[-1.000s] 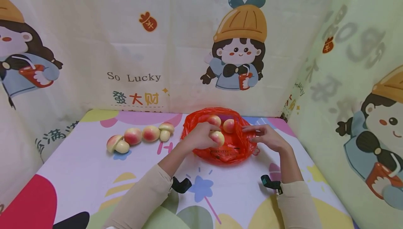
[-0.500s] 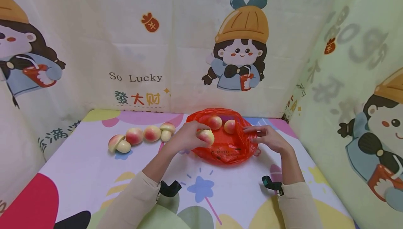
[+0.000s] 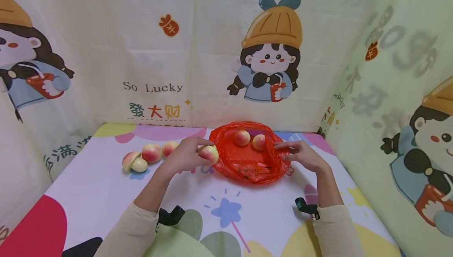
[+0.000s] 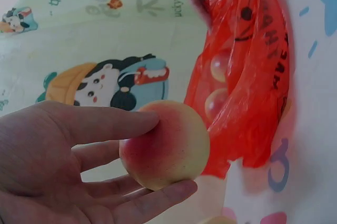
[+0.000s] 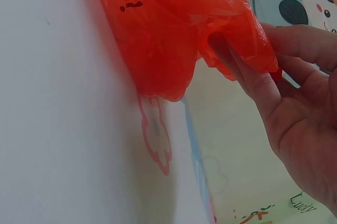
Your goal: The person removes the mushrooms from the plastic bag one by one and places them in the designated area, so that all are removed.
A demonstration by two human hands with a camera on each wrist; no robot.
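Observation:
My left hand [image 3: 185, 155] grips a round peach [image 4: 167, 145], yellow blushed with red, between thumb and fingers. It is held up just off the left rim of a red plastic bag [image 3: 253, 174]. Two similar peaches [image 3: 242, 137] lie inside the bag, whose mouth gapes open. At the bag's right side, my right hand [image 3: 305, 155] pinches its rim; in the right wrist view the thin red film [image 5: 158, 39] passes between thumb and fingers.
Left of the bag, a toy mushroom [image 3: 139, 164] and two more peaches [image 3: 151, 153] stand in a row on the patterned tabletop [image 3: 269, 213]. My left hand partly covers the row's right end. Printed curtains [image 3: 209, 52] close in the back and sides.
My left hand has lifted the peach leftward out of the bag, past its left rim, and now covers the mushroom at the row's right end. The right hand has stayed at the rim.

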